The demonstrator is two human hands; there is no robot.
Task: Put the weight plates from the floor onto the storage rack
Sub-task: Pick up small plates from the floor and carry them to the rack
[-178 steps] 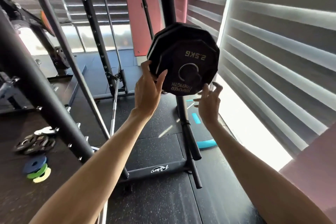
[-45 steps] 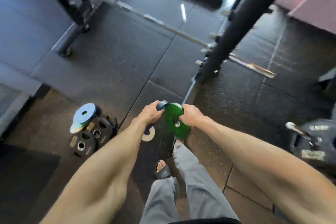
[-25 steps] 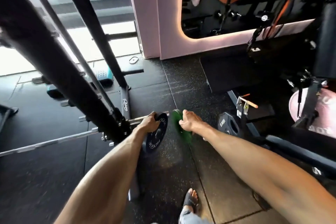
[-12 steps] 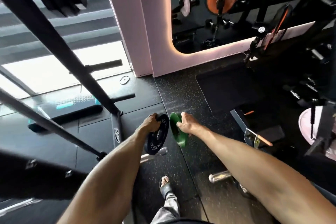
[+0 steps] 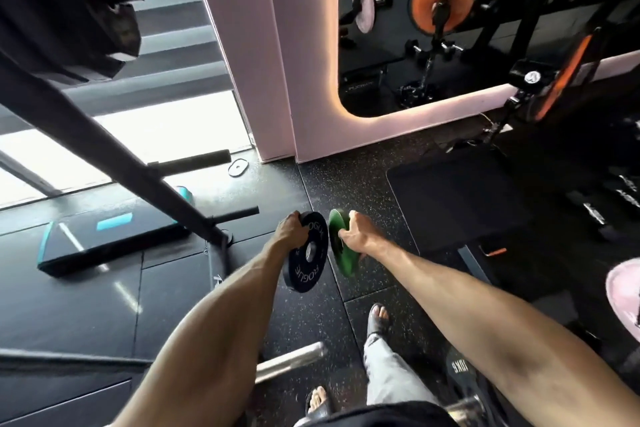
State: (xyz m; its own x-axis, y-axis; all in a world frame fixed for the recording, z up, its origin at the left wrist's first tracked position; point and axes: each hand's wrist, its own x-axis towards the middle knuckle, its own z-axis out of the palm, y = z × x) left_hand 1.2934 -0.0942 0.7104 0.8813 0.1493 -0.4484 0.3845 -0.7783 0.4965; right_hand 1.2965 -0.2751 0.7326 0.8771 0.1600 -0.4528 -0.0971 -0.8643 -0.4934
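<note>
Plates mid-carry, both off the floor (image 5: 363, 184). Black plate (image 5: 306, 270) hangs below the left hand (image 5: 292, 229), fingers curled over its top rim. Green plate (image 5: 342, 258) hangs below the right hand (image 5: 355, 230), fingers wrapped on its upper edge. Both are on edge, faces near vertical and turned toward each other, close with a gap between. Bore axes run roughly sideways, grip to grip; no long axis, discs hang straight down. Rack post (image 5: 104, 146) slants up left of the left grip, with what look like stored plates (image 5: 69, 10) higher there. Next, likely: turn to the post, lift each plate, line its bore with a peg, slide on.
</note>
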